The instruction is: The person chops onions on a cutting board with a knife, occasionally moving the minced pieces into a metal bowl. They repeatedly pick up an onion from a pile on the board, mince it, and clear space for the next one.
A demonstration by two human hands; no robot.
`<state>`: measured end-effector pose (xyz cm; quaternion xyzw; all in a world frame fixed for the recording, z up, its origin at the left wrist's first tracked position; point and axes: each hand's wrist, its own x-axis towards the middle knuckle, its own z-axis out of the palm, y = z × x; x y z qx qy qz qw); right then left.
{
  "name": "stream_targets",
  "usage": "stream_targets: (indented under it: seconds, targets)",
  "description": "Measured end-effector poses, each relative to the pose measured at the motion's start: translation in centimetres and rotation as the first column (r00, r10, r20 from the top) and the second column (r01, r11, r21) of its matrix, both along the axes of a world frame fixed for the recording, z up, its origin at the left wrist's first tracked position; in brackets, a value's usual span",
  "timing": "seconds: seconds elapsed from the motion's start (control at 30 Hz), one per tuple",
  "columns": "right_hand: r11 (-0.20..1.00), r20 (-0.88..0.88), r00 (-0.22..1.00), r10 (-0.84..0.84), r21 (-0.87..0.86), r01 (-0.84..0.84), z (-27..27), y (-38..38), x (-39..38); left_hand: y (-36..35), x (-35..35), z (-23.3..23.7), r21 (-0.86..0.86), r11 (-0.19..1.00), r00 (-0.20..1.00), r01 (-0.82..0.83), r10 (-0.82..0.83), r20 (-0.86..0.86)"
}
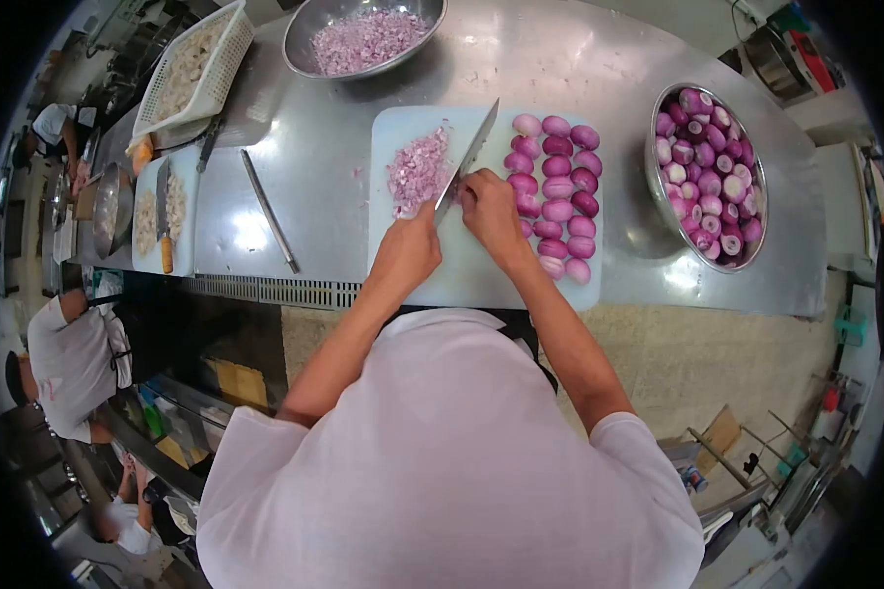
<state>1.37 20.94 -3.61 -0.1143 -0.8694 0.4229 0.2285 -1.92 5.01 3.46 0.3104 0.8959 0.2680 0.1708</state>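
My left hand (408, 253) is closed around the handle of a kitchen knife, its long blade (472, 148) slanting up and to the right across the white cutting board (432, 280). Just right of the blade, my right hand (491, 211) has its fingers curled down onto a red onion, which is mostly hidden under them. Chopped red onion (419, 170) lies in a heap left of the knife. Rows of peeled red onion halves (557, 187) cover the board's right side.
A steel bowl (650, 167) of peeled red onions stands at right. Behind the board is a bowl (295, 44) of chopped onion. At left are a metal rod (268, 209), a white basket (221, 74), and another board (187, 231) with a knife (166, 250). Other people (79, 363) stand at far left.
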Motion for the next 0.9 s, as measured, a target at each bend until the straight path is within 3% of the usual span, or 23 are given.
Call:
stream_targets:
  seconds: [0.2, 0.27, 0.43, 0.53, 0.63, 0.7, 0.9]
  targets:
    - [1.0, -0.041, 0.999, 0.0, 0.017, 0.001, 0.0, 0.0, 0.1, -0.5, 0.3, 1.3, 0.056, 0.998, 0.999, -0.031, 0.032, -0.025]
    - [1.0, -0.036, 0.999, -0.008, 0.001, 0.008, -0.5, -0.1, 0.4, 0.1, -0.4, -0.9, 0.017, 1.0, 1.0, -0.001, 0.001, -0.022]
    - [1.0, -0.069, 0.997, -0.024, 0.007, 0.025, -0.3, -0.2, 0.3, -0.1, 0.0, 1.4, 0.035, 0.999, 0.999, 0.042, -0.041, -0.034]
    - [1.0, -0.046, 0.999, -0.007, -0.005, 0.007, -0.4, 0.0, 0.4, 0.0, 0.3, 0.9, -0.021, 1.0, 0.999, -0.02, 0.021, 0.036]
    - [0.998, -0.028, 0.999, 0.027, 0.049, -0.025, -0.7, 0.0, 0.5, 0.5, -0.5, 0.3, 0.027, 0.999, 0.996, 0.042, -0.04, -0.076]
    - [0.998, -0.04, 0.999, 0.036, 0.047, -0.034, -0.7, 0.4, 0.7, -0.5, 0.1, 1.9, 0.039, 0.999, 1.0, -0.028, 0.028, 0.0]
    - [0.992, -0.059, 0.993, 0.105, 0.075, -0.1, -0.7, 0.4, 0.6, -0.9, -0.8, -0.2, -0.076, 0.996, 0.999, -0.043, 0.041, -0.031]
